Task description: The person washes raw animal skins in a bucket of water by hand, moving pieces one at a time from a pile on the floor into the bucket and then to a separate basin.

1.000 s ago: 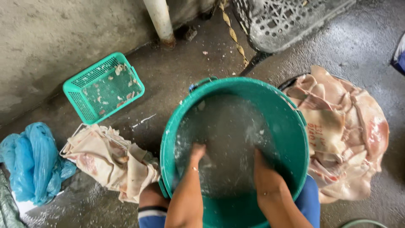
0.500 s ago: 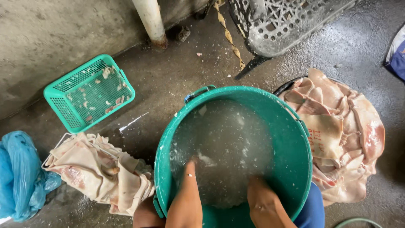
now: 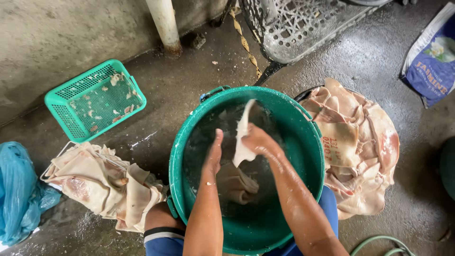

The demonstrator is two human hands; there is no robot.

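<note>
A: Our right hand (image 3: 253,137), what's the grip on?
B: Closed on a pale skin (image 3: 242,135), lifted above the water in the green tub (image 3: 310,156).
A: Left hand (image 3: 213,159)?
B: Open, flat, fingers straight, just beside the skin, holding nothing. More skins sunk in the tub below.
A: Around us?
B: Skin pile (image 3: 360,142) right of the tub, another pile (image 3: 102,182) left, green basket (image 3: 95,99) w/ scraps behind it, blue bag (image 3: 19,189) far left.

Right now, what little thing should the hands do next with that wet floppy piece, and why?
Probably lift the pale skin piece clear and let it drip. The right hand holds it partly raised over the green bucket, its lower end trailing in the water, while the left hand is open beside it.
</note>
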